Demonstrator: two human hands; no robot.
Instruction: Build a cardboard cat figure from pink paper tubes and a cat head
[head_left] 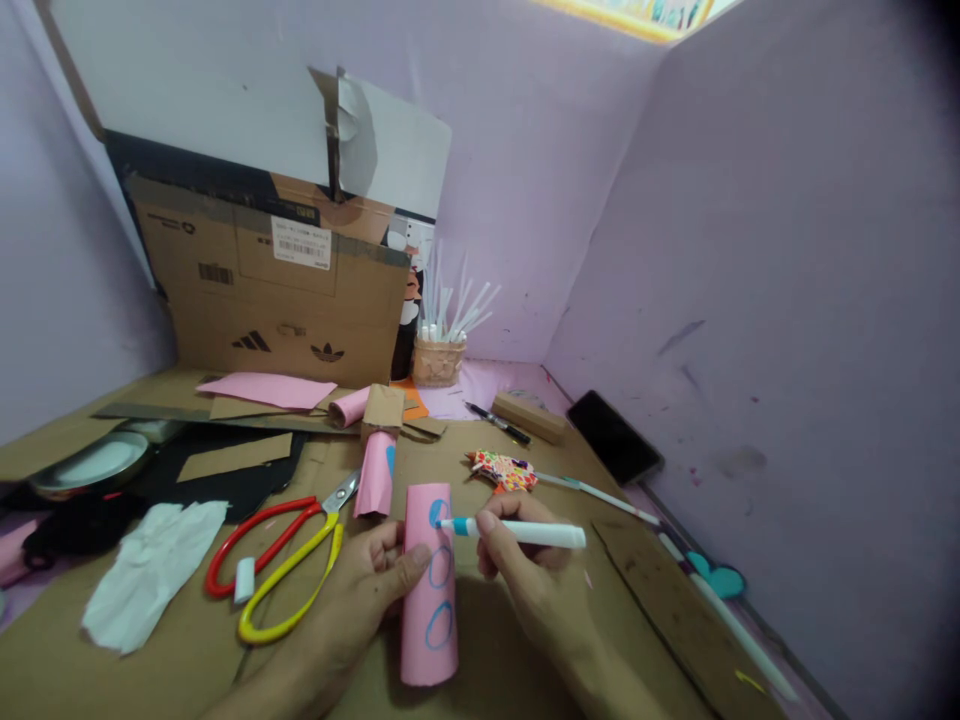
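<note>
My left hand (367, 590) grips a pink paper tube (428, 590) lying on the cardboard work surface (517, 660), thumb across its side. Blue ovals are drawn down the tube. My right hand (525, 570) pinches a white marker with a blue tip (517, 531), and the tip touches the tube near its top end. A second pink tube with a blue mark (375, 475) lies just behind.
Red and yellow scissors (281, 565) and a white crumpled tissue (150, 570) lie to the left. An upright cardboard box (277, 300), a cup of white sticks (442, 345), a black phone (615, 437), a patterned scrap (504, 470) and pink paper (266, 390) stand behind. A wall rises on the right.
</note>
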